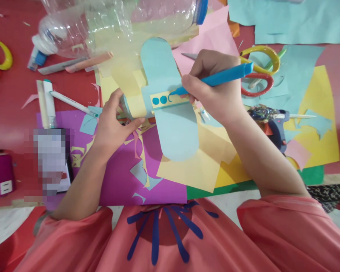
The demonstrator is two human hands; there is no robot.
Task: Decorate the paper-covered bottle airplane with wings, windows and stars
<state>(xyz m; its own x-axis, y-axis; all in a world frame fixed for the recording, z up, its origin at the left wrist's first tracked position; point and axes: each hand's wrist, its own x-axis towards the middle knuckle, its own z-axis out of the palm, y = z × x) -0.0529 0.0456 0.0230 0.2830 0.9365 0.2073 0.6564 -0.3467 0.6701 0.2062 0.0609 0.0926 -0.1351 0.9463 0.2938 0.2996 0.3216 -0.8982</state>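
Observation:
A light-blue paper airplane (170, 132) with rounded wings lies over the sheets in the middle. My left hand (112, 117) is closed around its rolled end, which carries a pale-yellow band (136, 102). Closed in a pinch, my right hand (215, 81) holds a blue marker (226, 74). The marker's tip touches the pale-yellow strip (174, 95) along the airplane's body. Two filled blue dots sit on that strip, with a curved blue outline beside them at the tip.
Clear plastic bottles (68, 32) lie at the back. Scissors (263, 54) with yellow and red handles and a glue gun (279, 124) lie right. Several markers (49, 100) and a phone (52, 158) are left. Purple paper (116, 181) and paper scraps cover the front.

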